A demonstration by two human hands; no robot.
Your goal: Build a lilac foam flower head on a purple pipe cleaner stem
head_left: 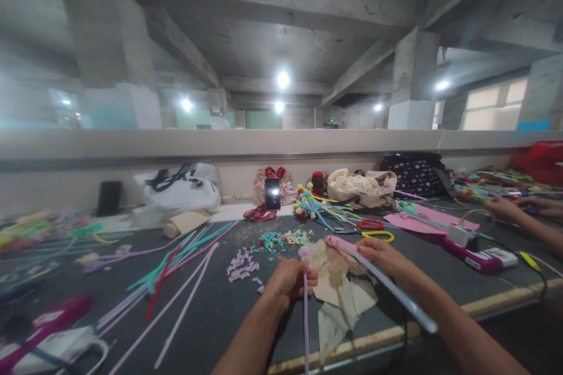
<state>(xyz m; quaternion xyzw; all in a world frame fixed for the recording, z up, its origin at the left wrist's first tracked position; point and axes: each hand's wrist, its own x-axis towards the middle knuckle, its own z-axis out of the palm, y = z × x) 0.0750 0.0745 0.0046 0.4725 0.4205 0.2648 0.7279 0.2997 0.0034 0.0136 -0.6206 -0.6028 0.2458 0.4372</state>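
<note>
**Both hands closed on pipe cleaners over the dark surface**

My left hand (288,284) is curled into a loose fist, fingers wrapped around a lilac pipe cleaner (305,328) that runs straight down from my grip toward the near edge of the surface (211,310). A small pale pink fuzzy tip sits just above my knuckles.

My right hand (382,255) is closed too, thumb and fingers pinched on a pale blue stick (396,293), which slants from a pink fuzzy end (336,242) near my fingertips down past my forearm to the right. Motion blur makes it hard for me to say whether it is a pipe cleaner or a plain rod.

Between and beneath both hands lies a crumpled sheet of brown paper (338,287), touching the surface.

Just beyond my hands are small heaps of cut fuzzy bits, lilac (241,269) and teal mixed with cream (281,240). Long pipe cleaners (176,269) in teal, red and lilac lie spread to the left. Red and yellow loops (373,229) lie near my right hand. Farther right, another person's hand (504,208) rests near a pink sheet (422,218).
</note>
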